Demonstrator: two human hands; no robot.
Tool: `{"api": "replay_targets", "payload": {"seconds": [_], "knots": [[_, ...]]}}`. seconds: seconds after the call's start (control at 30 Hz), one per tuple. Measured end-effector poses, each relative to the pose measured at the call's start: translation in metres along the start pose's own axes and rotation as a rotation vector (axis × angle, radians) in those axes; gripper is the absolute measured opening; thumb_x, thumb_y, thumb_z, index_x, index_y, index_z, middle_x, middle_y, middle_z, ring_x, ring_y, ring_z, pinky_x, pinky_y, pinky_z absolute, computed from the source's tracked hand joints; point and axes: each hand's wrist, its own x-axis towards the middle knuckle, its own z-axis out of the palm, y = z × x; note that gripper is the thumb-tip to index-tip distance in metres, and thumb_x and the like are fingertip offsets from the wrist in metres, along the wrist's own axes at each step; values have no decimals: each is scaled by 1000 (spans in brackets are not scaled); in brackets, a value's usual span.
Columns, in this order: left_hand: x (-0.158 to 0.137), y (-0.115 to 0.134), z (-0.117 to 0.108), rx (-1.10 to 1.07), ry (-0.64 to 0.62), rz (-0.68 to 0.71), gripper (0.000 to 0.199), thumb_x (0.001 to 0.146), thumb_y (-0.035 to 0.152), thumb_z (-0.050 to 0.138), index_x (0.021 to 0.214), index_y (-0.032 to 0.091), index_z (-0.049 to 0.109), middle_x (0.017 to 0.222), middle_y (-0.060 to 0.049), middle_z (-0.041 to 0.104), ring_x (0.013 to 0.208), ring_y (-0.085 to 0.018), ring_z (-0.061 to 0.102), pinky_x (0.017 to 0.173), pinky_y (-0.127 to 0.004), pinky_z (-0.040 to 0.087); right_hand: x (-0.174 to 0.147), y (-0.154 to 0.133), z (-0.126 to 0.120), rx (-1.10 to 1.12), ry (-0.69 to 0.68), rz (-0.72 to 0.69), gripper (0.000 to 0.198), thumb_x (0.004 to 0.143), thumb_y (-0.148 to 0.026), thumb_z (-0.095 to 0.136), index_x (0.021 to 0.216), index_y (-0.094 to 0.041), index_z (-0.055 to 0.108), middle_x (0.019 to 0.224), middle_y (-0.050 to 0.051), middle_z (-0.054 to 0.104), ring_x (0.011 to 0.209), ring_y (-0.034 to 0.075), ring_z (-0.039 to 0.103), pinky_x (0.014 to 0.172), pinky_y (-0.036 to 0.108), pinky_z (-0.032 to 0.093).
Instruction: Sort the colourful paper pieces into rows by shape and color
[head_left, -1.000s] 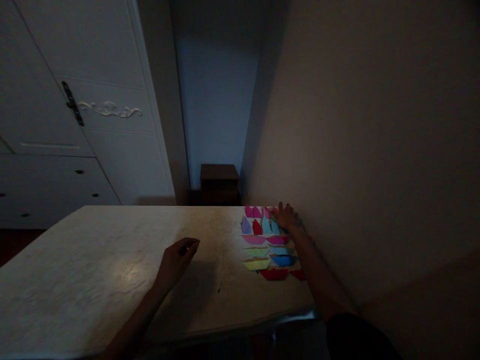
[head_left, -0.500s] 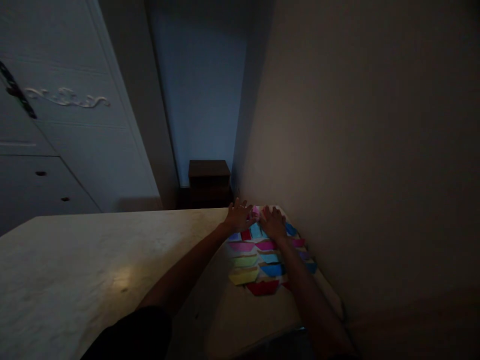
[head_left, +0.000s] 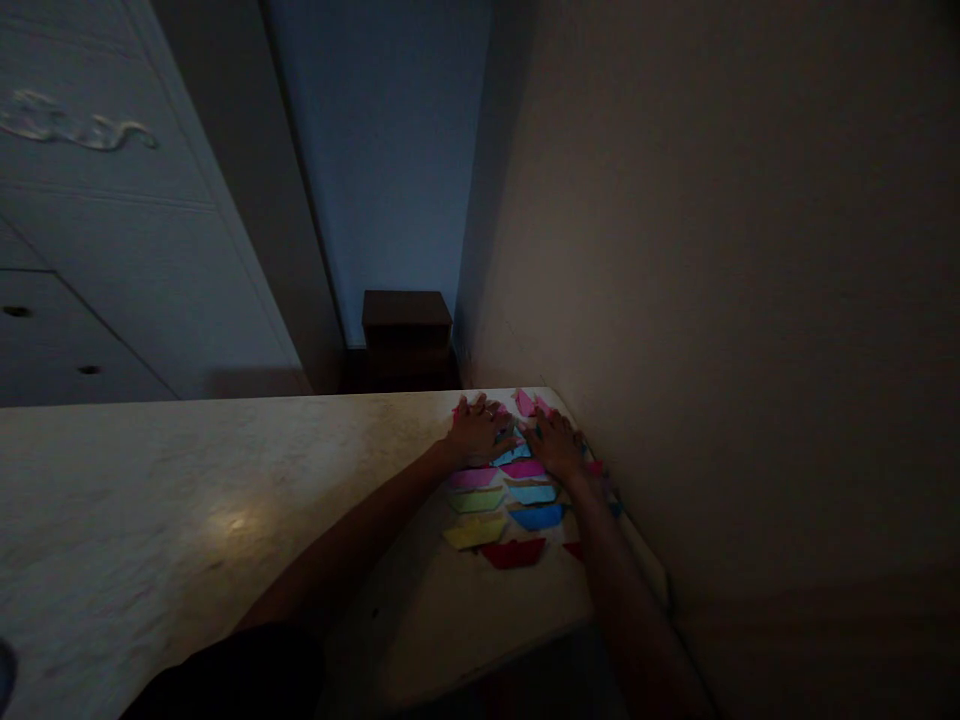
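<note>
Folded paper boats in several colours lie in rows on the pale tabletop [head_left: 337,440], at its far right corner. My left hand [head_left: 478,436] rests over the far left pieces, fingers spread, with bits of pink and light blue showing around it. Beside it, my right hand [head_left: 556,442] lies spread over the far right pieces and hides some of them. Pink folded paper [head_left: 525,403] shows just beyond my hands. Nearer to me are a magenta boat [head_left: 523,468], a green boat [head_left: 475,500], a blue boat [head_left: 537,517], a yellow boat [head_left: 474,532] and a red boat [head_left: 514,554].
A bare wall [head_left: 712,300] runs close along the table's right side. Past the far edge stands a low brown cabinet [head_left: 406,308]. A white wardrobe [head_left: 135,280] with carved trim is at the left. The room is dim.
The view has shifted a little to the right and down. Both hands have slid slightly toward me across the boats, uncovering pink paper near the far edge. A light blue piece between them now sits tilted.
</note>
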Motion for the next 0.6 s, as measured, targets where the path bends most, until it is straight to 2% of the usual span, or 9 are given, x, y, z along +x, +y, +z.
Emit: {"api": "replay_targets", "payload": {"seconds": [0.2,0.37,0.6], "knots": [[-27,2,-2,43,67,-4,57,92,60,31,131,25,53,141,-12,47,135,-36,32,109,-61,19,-15,-22,8,-49,124,-3,67,95,-59,28,148,-18,32,153,20,27,139,37,26,107,53,20],[-53,-6,-11,75,82,-30,53,95,56,29,129,23,52,138,-11,50,133,-33,36,109,-56,23,-26,-37,8,-72,125,-78,66,95,-58,29,146,-18,36,150,21,31,137,35,29,106,51,25],[-87,-21,-29,136,54,-125,51,94,51,36,131,18,50,140,-16,47,132,-35,37,105,-56,28,-37,-42,1,-5,103,-169,62,96,-53,29,143,-13,40,145,20,41,134,30,37,106,45,30]]}}
